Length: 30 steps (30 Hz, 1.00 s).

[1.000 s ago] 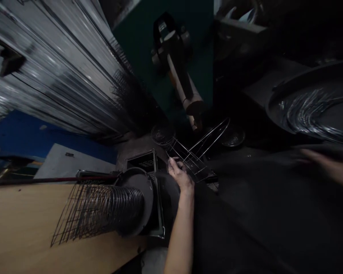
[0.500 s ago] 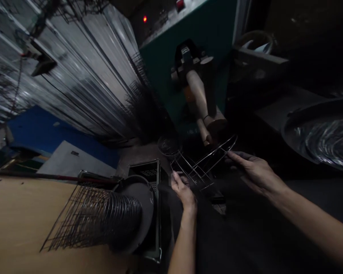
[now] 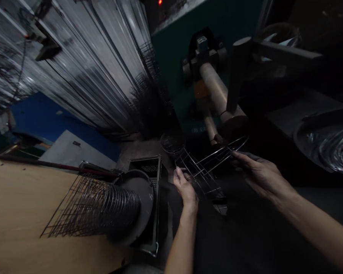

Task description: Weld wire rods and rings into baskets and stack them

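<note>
– Brought in from three o'clock since a second ago: right hand (image 3: 264,173), pinching wire frame (image 3: 200,171) mid-view.
– And left hand (image 3: 186,190)?
– Pinching its eight-o'clock end. Could snag lower cylinder (image 3: 210,126) at one o'clock, if held unevenly.

Green machine (image 3: 173,57) — faint lettering (image 3: 199,129), too dim to read.

Blue panel (image 3: 40,116), pale board (image 3: 67,149) in front, red light (image 3: 160,2), perhaps a basket (image 3: 282,29)
</note>
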Tool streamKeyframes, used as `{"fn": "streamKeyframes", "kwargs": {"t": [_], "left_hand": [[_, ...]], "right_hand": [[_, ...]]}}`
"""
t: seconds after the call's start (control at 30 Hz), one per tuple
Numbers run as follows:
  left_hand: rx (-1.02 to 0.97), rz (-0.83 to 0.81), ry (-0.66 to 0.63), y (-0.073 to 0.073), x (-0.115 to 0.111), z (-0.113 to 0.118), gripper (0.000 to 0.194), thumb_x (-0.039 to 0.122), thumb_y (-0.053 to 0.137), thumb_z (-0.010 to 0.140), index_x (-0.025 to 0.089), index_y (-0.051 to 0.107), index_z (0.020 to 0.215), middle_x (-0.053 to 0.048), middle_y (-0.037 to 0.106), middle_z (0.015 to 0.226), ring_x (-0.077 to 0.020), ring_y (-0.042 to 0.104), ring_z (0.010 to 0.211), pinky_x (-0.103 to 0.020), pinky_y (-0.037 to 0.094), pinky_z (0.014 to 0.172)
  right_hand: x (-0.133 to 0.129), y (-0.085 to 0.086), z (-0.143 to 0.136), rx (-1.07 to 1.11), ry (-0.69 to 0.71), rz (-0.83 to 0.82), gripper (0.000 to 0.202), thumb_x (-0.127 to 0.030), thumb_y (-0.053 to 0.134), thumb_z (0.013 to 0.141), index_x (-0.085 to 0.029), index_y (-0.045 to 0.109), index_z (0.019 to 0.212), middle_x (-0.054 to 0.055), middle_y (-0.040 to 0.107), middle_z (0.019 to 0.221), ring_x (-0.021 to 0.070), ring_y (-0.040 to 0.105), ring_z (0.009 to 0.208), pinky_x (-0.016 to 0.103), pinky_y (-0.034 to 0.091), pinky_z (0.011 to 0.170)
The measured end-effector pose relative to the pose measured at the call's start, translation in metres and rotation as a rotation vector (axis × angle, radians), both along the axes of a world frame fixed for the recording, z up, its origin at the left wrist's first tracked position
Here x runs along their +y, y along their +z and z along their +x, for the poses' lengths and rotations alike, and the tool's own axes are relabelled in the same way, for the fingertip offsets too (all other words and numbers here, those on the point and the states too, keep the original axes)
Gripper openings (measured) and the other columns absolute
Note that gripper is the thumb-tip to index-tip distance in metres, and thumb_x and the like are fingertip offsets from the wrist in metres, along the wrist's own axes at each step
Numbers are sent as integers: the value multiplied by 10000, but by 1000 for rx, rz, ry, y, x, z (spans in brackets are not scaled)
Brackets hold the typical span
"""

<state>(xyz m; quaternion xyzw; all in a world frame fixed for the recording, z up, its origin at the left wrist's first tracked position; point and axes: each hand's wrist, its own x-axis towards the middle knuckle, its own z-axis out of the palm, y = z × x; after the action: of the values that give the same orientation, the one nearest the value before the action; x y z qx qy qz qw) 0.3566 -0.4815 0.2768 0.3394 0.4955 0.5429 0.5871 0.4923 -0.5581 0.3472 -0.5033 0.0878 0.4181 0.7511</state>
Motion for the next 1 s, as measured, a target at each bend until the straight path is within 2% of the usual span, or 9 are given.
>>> {"fn": "streamKeyframes", "kwargs": {"t": [0.27,0.47,0.57,0.7,0.87,1.0], "left_hand": [[-33,-56,-64,11,3,-3,530,672,651,700,163,521,771,93,297,527,-31,253,436,-162,177,423],[-88,-106,-47,17,-1,-4,441,569,669,740,162,506,776,91,320,537,-26,253,434,-159,180,421],[-113,-127,-48,18,2,-2,413,542,657,761,158,505,767,98,293,521,-23,241,421,-154,173,419],[-130,-120,-23,19,12,2,412,532,661,757,154,499,743,98,318,509,-18,253,416,-148,183,420],[-117,-103,-16,18,22,1,407,529,666,756,159,495,756,106,319,494,-17,250,391,-159,167,411],[-55,-97,-69,20,24,-1,342,467,548,870,167,469,726,111,267,464,-27,203,368,-175,146,398]], "right_hand": [[5,7,1,15,-17,-52,78,-41,666,782,-109,669,744,10,620,695,45,560,555,85,424,425],[0,13,-2,32,-3,-35,61,-74,642,831,-110,668,790,-1,626,752,38,568,577,96,421,425],[-7,10,-1,25,3,-59,33,-93,648,832,-117,671,836,6,624,753,49,575,585,99,434,433],[-14,3,5,2,-12,-56,63,-74,650,810,-135,666,804,11,629,781,59,579,597,105,454,451],[-13,3,7,32,-20,-58,75,-67,641,802,-136,669,797,6,617,771,57,563,584,115,437,430],[-19,5,6,13,-21,-86,104,-57,625,801,-154,660,790,-1,608,778,53,551,583,121,418,425]]}}
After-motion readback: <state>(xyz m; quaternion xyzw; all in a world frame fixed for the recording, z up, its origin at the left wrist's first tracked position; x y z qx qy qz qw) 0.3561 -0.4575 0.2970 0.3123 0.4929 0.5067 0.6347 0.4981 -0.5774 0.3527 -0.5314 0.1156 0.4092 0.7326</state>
